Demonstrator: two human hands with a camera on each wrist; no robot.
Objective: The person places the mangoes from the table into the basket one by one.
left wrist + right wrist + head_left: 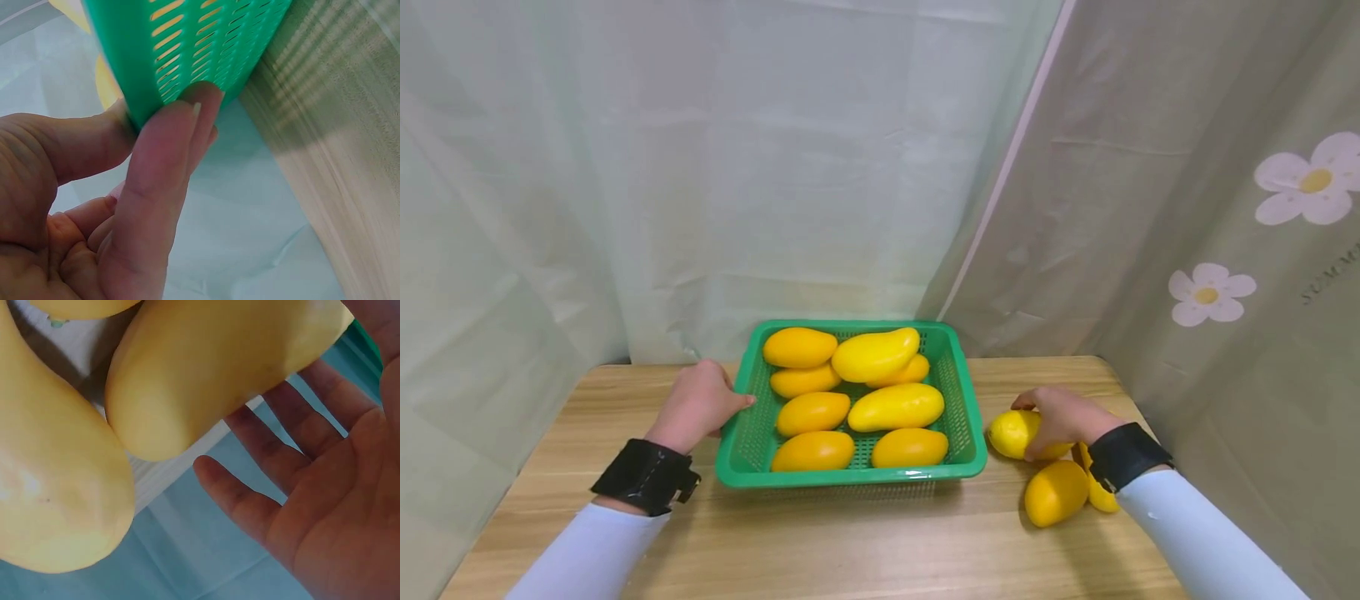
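Observation:
My left hand (700, 400) pinches the left rim of a green plastic basket (850, 480). In the left wrist view its thumb lies on the inner side of the rim and its fingers (156, 150) press the slotted outer wall. Several yellow and orange mangoes (897, 407) lie inside the basket. To the right of the basket, my right hand (1063, 414) grips a yellow mango (1011, 433), the thumb on its near side and the fingers along the far side. The right wrist view shows this mango (206, 369) large, with fingertips partly hidden behind it.
Beside the held mango lie an orange mango (1056, 494) and another yellow one (1103, 498), partly hidden by the right wrist. The wooden table (865, 550) ends at a pale curtain (775, 167) behind. A flowered curtain (1285, 375) hangs along the right side.

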